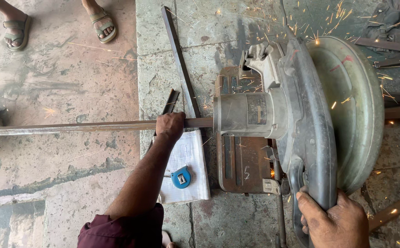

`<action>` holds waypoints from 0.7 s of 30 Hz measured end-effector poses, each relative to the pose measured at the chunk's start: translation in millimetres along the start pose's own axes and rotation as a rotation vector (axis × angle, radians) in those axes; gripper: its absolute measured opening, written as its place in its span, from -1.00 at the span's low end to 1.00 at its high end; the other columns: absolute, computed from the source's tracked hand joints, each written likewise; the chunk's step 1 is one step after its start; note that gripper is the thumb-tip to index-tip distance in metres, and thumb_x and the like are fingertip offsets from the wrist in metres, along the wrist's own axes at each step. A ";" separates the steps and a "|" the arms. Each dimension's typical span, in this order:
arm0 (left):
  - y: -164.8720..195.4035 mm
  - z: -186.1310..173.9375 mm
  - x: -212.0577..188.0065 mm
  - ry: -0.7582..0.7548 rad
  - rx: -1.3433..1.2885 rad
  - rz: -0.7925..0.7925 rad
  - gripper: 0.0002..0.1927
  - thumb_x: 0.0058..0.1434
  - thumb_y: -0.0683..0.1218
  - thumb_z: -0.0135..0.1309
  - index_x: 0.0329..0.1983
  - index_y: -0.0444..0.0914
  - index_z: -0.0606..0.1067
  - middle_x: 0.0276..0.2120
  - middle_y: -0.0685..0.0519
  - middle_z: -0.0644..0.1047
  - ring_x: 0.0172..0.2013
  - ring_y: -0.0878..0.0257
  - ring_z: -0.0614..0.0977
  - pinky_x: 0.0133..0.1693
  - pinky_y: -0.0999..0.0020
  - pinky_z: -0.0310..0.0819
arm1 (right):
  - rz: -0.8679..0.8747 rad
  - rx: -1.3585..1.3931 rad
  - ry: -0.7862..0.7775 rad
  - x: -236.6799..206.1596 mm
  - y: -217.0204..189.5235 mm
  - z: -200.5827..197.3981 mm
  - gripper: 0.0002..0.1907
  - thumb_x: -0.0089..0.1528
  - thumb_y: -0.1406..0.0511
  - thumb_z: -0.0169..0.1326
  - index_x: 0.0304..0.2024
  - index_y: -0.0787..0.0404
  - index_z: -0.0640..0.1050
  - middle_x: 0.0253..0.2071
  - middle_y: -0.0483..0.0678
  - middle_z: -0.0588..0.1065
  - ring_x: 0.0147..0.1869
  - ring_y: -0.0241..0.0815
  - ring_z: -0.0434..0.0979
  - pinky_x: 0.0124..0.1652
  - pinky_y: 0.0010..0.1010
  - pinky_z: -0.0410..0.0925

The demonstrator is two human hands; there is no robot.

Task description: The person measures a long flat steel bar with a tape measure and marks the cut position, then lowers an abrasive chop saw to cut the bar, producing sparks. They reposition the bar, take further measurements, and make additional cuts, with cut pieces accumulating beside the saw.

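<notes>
My left hand (170, 126) grips a long brown metal bar (71, 127) that runs from the left edge into a grey chop saw (296, 115). My right hand (333, 220) is closed around the saw's handle at the lower right. The saw's round blade guard (351, 105) sits over the bar, and orange sparks fly off at the upper right. The saw's rusty base plate (241, 160) lies under the motor.
A blue tape measure (181, 177) rests on a white notepad (190, 156) below my left forearm. Loose metal strips (179, 59) lie on the stone floor. Another person's sandalled feet (101, 23) stand at the top left. More metal offcuts (392, 46) lie at the right.
</notes>
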State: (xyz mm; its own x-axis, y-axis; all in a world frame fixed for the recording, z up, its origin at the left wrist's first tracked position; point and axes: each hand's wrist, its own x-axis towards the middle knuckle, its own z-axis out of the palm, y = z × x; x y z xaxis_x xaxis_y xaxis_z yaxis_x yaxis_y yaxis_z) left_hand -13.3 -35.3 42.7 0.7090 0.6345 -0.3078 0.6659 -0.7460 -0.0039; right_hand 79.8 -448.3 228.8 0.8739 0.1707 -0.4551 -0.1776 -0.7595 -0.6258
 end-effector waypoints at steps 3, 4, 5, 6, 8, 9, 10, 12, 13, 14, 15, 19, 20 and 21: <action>0.5 -1.1 -0.9 0.028 -0.035 0.005 -0.80 0.43 -0.10 -0.06 -0.07 -0.06 0.60 -0.16 -0.04 0.67 -0.14 0.08 0.71 -0.09 0.13 0.61 | 0.042 -0.038 -0.006 0.1 -2.1 -0.5 -0.75 0.19 0.30 0.30 -0.19 0.37 0.61 -0.57 0.14 0.52 -0.60 -0.10 0.58 -0.51 -0.25 0.48; 0.9 -1.7 -1.1 -0.008 -0.013 -0.002 -0.81 0.44 -0.10 -0.05 -0.05 -0.07 0.59 -0.15 -0.03 0.67 -0.16 0.10 0.72 -0.11 0.14 0.63 | 0.064 -0.062 -0.009 0.0 -3.0 -0.5 -0.75 0.20 0.29 0.30 -0.19 0.36 0.61 -0.57 0.14 0.52 -0.59 -0.11 0.59 -0.50 -0.25 0.48; 1.4 -2.4 -1.0 -0.045 0.007 -0.008 -0.81 0.44 -0.11 -0.05 -0.03 -0.07 0.58 -0.15 -0.03 0.67 -0.18 0.12 0.73 -0.13 0.16 0.64 | 0.061 -0.062 -0.005 -0.8 -3.7 -0.1 -0.75 0.20 0.29 0.30 -0.19 0.36 0.61 -0.57 0.14 0.52 -0.59 -0.10 0.59 -0.50 -0.25 0.48; 2.2 -3.2 -1.0 -0.080 0.027 -0.016 -0.81 0.45 -0.11 -0.05 -0.02 -0.08 0.57 -0.15 -0.02 0.67 -0.20 0.15 0.74 -0.14 0.17 0.66 | 0.057 -0.063 -0.001 -1.1 -4.3 -0.3 -0.75 0.20 0.29 0.30 -0.19 0.36 0.61 -0.57 0.14 0.52 -0.59 -0.10 0.59 -0.50 -0.24 0.48; 2.5 -5.0 -1.1 -0.072 0.023 -0.009 -0.81 0.45 -0.11 -0.06 -0.02 -0.08 0.57 -0.15 -0.01 0.67 -0.21 0.16 0.73 -0.15 0.18 0.65 | 0.032 -0.060 0.005 -2.4 -4.9 0.8 -0.75 0.20 0.29 0.30 -0.19 0.36 0.62 -0.57 0.14 0.53 -0.59 -0.10 0.59 -0.51 -0.24 0.48; 2.7 -5.8 -1.0 -0.068 0.021 -0.005 -0.81 0.46 -0.11 -0.06 -0.02 -0.07 0.58 -0.15 0.00 0.67 -0.21 0.17 0.73 -0.15 0.18 0.65 | 0.010 -0.056 0.011 -2.5 -5.1 0.7 -0.76 0.20 0.29 0.30 -0.19 0.35 0.62 -0.57 0.13 0.53 -0.59 -0.10 0.59 -0.51 -0.24 0.47; 3.1 -6.4 -1.3 -0.061 0.005 -0.009 -0.81 0.45 -0.10 -0.06 -0.02 -0.06 0.58 -0.15 0.00 0.67 -0.21 0.16 0.73 -0.14 0.17 0.64 | -0.013 -0.052 0.017 -3.4 -4.6 0.9 -0.76 0.20 0.29 0.30 -0.19 0.35 0.63 -0.57 0.13 0.53 -0.59 -0.10 0.59 -0.51 -0.24 0.47; 2.6 -7.2 -1.6 -0.047 -0.023 -0.020 -0.81 0.44 -0.10 -0.05 -0.03 -0.04 0.58 -0.15 0.01 0.67 -0.19 0.14 0.72 -0.13 0.16 0.63 | 0.016 -0.064 -0.003 -1.8 -4.7 0.7 -0.75 0.20 0.29 0.30 -0.19 0.37 0.61 -0.58 0.14 0.53 -0.60 -0.10 0.60 -0.52 -0.24 0.48; 2.3 -7.4 -1.7 -0.037 -0.013 -0.011 -0.81 0.43 -0.11 -0.04 -0.04 -0.05 0.59 -0.15 0.01 0.67 -0.18 0.13 0.72 -0.12 0.15 0.62 | 0.030 -0.071 -0.013 -1.8 -4.5 0.7 -0.74 0.20 0.29 0.30 -0.20 0.38 0.61 -0.58 0.14 0.52 -0.61 -0.10 0.60 -0.52 -0.24 0.48; 2.1 -7.3 -1.8 -0.026 -0.003 -0.003 -0.81 0.42 -0.11 -0.04 -0.05 -0.05 0.59 -0.15 0.00 0.67 -0.16 0.12 0.72 -0.12 0.15 0.62 | 0.038 -0.066 -0.012 -1.0 -4.5 0.2 -0.74 0.20 0.29 0.30 -0.20 0.38 0.60 -0.58 0.14 0.52 -0.60 -0.10 0.60 -0.52 -0.24 0.48; 1.4 -7.0 -2.1 -0.016 0.006 0.005 -0.81 0.41 -0.12 -0.03 -0.06 -0.05 0.60 -0.15 -0.01 0.67 -0.15 0.11 0.72 -0.12 0.14 0.62 | 0.046 -0.061 -0.011 -1.3 -4.5 0.6 -0.74 0.19 0.30 0.30 -0.20 0.38 0.60 -0.58 0.14 0.52 -0.60 -0.09 0.60 -0.52 -0.24 0.48; -1.3 -4.4 -1.9 0.028 -0.020 0.025 -0.80 0.40 -0.11 -0.04 -0.10 -0.04 0.61 -0.16 0.00 0.68 -0.11 0.08 0.72 -0.09 0.11 0.60 | 0.011 -0.055 -0.012 -3.0 -8.0 0.8 -0.74 0.19 0.30 0.30 -0.21 0.39 0.60 -0.59 0.14 0.52 -0.61 -0.09 0.59 -0.53 -0.23 0.47; -1.9 -3.6 -1.5 0.030 -0.016 0.027 -0.80 0.40 -0.11 -0.04 -0.10 -0.04 0.61 -0.16 0.00 0.68 -0.11 0.08 0.72 -0.09 0.11 0.59 | 0.037 -0.048 -0.006 -3.9 -9.6 0.9 -0.73 0.19 0.28 0.31 -0.24 0.40 0.61 -0.59 0.15 0.51 -0.60 -0.08 0.58 -0.52 -0.22 0.47; -2.5 -2.8 -0.7 0.031 -0.013 0.030 -0.79 0.39 -0.12 -0.05 -0.11 -0.04 0.61 -0.16 0.00 0.68 -0.11 0.07 0.72 -0.09 0.11 0.59 | 0.062 -0.041 0.000 -4.7 -11.8 1.1 -0.72 0.19 0.27 0.31 -0.26 0.41 0.62 -0.59 0.15 0.51 -0.60 -0.07 0.57 -0.51 -0.20 0.46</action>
State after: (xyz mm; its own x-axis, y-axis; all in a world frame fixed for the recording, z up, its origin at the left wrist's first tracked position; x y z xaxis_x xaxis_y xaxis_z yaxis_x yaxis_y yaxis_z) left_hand -14.9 -33.3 45.6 0.7353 0.6183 -0.2777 0.6474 -0.7620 0.0177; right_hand 77.3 -439.5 237.6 0.8617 0.1231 -0.4922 -0.2122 -0.7938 -0.5700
